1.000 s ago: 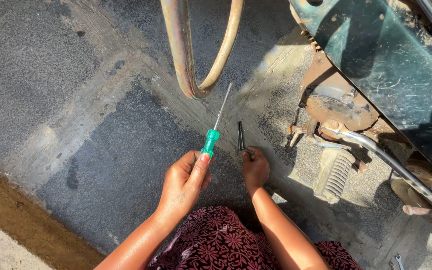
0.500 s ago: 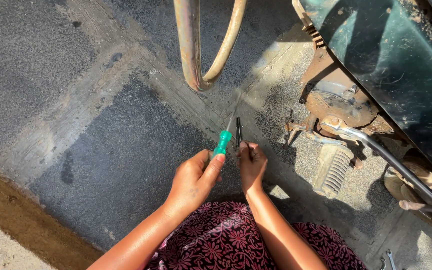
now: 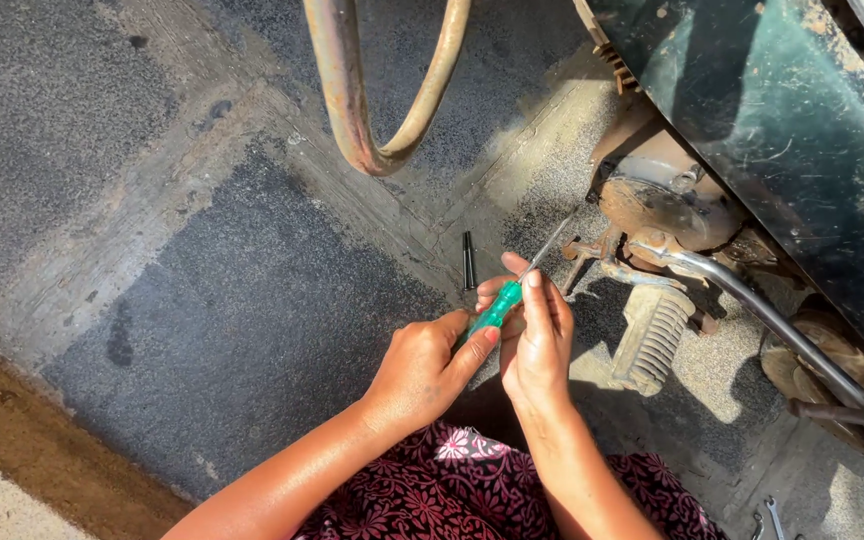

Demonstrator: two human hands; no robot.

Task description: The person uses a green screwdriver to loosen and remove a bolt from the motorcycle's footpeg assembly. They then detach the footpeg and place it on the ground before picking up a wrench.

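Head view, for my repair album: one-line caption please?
Both hands, left hand and right hand, grip a green-handled screwdriver beside a rusty footrest.

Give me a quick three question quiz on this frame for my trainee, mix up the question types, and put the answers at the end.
1. True or false: both hands grip the green-handled screwdriver.
2. Which lies on the pavement just beyond the hands? A) a dark slim rod B) a hammer C) a cloth
3. Fill in: the ribbed footpeg sits to the person's ____ of the hands.

Key:
1. True: left hand and right hand both hold it.
2. A, the dark slim rod.
3. Right; ribbed footpeg.
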